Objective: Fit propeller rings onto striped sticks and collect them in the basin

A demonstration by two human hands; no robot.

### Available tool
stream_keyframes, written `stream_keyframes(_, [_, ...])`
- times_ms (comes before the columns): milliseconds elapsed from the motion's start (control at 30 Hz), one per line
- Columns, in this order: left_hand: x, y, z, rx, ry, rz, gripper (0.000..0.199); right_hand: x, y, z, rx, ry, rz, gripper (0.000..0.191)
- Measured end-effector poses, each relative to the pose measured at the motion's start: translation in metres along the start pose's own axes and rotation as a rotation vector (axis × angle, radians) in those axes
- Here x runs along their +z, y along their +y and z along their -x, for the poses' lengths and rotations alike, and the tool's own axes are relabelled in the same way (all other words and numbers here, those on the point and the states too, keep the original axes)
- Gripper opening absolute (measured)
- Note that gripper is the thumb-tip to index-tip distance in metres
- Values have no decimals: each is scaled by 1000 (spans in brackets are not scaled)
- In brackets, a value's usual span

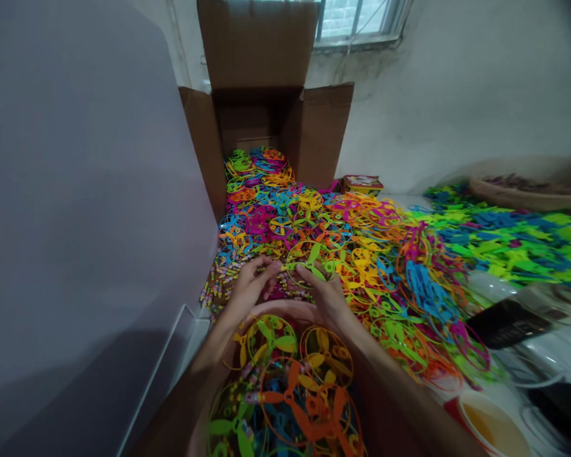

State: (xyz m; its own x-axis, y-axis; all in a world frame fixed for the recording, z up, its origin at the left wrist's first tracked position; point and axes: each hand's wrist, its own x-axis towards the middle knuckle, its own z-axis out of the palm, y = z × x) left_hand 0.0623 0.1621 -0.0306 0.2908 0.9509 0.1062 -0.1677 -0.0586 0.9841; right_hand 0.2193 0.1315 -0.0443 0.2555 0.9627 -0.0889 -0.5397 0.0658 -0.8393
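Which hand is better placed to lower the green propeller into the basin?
Probably the right hand: it is on the ring of the green propeller, nearer the propeller's middle, while the left hand only pinches the end of its stem.

A lime-green propeller ring [315, 254], a heap of neon pink, orange, yellow and blue propeller rings [361, 235], a bright orange propeller [309, 422], speckled multicoloured sticks [219, 285], loose lime-green and blue blades [504, 238], a plain brown cardboard box [257, 44], a red cup [452, 412] holding amber liquid
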Motion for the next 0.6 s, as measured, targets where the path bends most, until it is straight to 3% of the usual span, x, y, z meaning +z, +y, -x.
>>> stream_keyframes(200, [1,0,0,-12,19,-39,47,2,-3,3,50,-73,-14,46])
stream_keyframes(367, [1,3,1,-38,52,-103,51,1,-1,3,37,-57,-21,49])
stream_keyframes(600, [1,-4,0,102,60,-242,42,6,2,7,35,-57,-11,47])
